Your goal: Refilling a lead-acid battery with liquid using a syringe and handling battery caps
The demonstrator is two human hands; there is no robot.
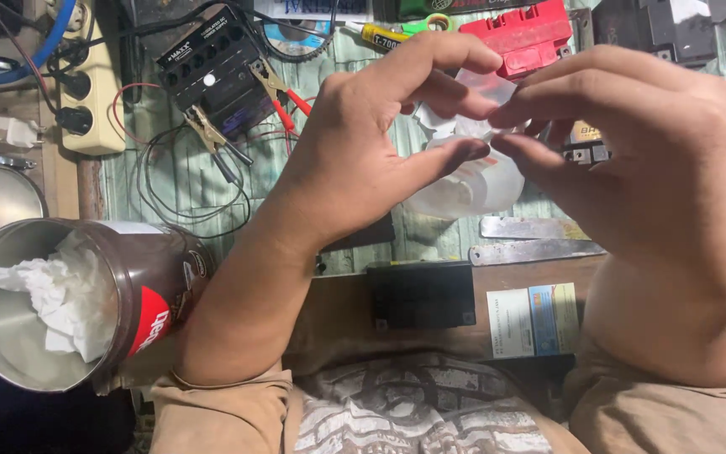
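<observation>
**Both hands pinch at a clear plastic bottle over a cluttered bench**

Left hand [355,160] is raised mid-frame, palm turned right, fingers curled. Thumb and forefinger are drawn tog. into a pinch at the top of a small translucent plastic bottle [472,181]. Right hand [657,168] comes in from the right, fingers bent, tips meeting the left ones at the same spot, w/ a bit of clear plastic showing betw. them. Exactly what part each tip grips can't be told; the fingers hide it. The bottle sits centre, just below and behind the fingertips, above the bench, lying tilted w/ its body toward the near side.

Near centre, a black box-shaped battery [422,294] rests at the bench edge, w/ a white and blue label [533,321] just right of it. Two flat metal strips [535,240] lie betw. battery and bottle, to the right.

Near left: a brown can [157,294], lying on its side, open mouth toward the camera, w/ crumpled white tissue [52,290] inside.

Far left: a cream power strip [94,92] w/ plugs in it. Right of that, a black battery charger [212,71], w/ red-handled clips [283,92] and thin wires [186,197] looping over the green striped mat [170,168].

Far centre: a red battery top [518,34], just beyond the fingers, and a yellow glue tube [380,34] left of it.

Near bottom: the person's tan sleeves and patterned shirt [413,412].
</observation>
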